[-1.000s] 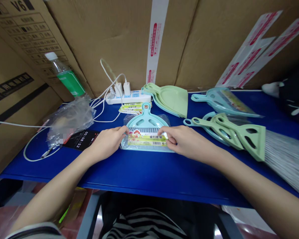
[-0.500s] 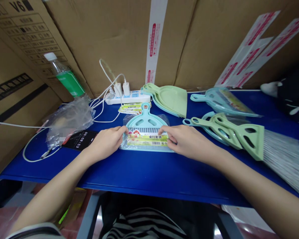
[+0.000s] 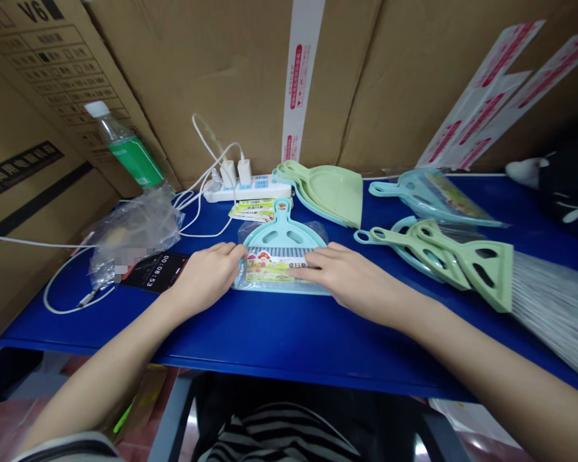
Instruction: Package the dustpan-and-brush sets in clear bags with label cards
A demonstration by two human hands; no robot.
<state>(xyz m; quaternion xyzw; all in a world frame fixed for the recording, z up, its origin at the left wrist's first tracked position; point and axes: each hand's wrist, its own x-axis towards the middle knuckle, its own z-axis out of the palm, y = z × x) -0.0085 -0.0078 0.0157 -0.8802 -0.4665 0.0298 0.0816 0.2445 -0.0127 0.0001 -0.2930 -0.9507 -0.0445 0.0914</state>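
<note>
Flat on the table in front of me lies a light-blue dustpan and brush set in a clear plastic bag. Its handle points away from me, and a printed label card covers the lower part. At the bag's left edge, the fingers of my left hand are closed on the plastic, thumb tip partly hidden. My right hand rests over the right side of the card with its fingers stretched out across it, hiding part of the print.
Behind the set are stacked dustpans, loose label cards and a power strip. To the right lie green brushes and a bagged blue set. A phone, crumpled plastic and a bottle are left.
My right hand has shifted left over the card, its fingers going from curled at the right side to stretched across the print. My left hand stays at the left edge.
</note>
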